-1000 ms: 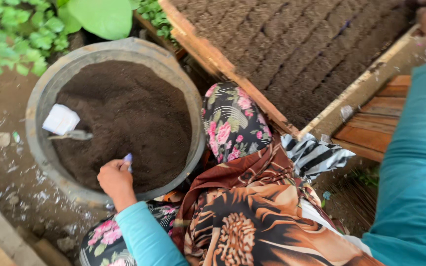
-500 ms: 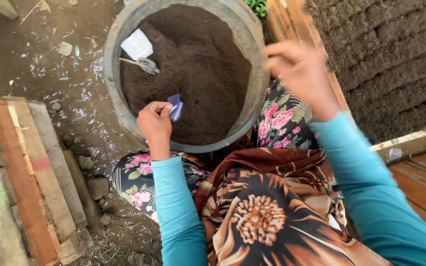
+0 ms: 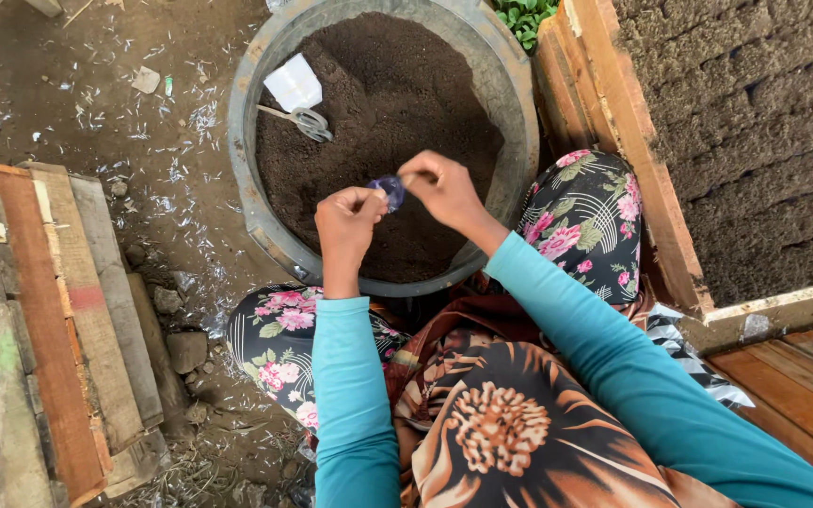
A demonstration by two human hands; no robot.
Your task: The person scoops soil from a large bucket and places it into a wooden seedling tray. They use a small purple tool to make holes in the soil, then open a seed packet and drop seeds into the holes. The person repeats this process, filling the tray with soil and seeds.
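Note:
Over a round grey basin (image 3: 256, 202) full of dark soil, my left hand (image 3: 347, 221) and my right hand (image 3: 442, 188) meet. Both pinch a small purple packet (image 3: 389, 191) between their fingertips. Scissors (image 3: 305, 120) and a white paper packet (image 3: 294, 82) lie on the soil at the basin's far left. I sit with the basin between my knees, in floral trousers and teal sleeves.
A wooden-framed bed of furrowed soil (image 3: 755, 122) lies to the right, its plank edge (image 3: 613, 122) beside my knee. Stacked wooden planks (image 3: 58, 320) sit at the left on littered dirt ground. Orange boards (image 3: 792, 376) are at lower right. Green leaves (image 3: 519, 14) show behind the basin.
My right hand has come in from the bed side and joined my left hand on the purple packet. The view has shifted slightly so the basin sits further right.

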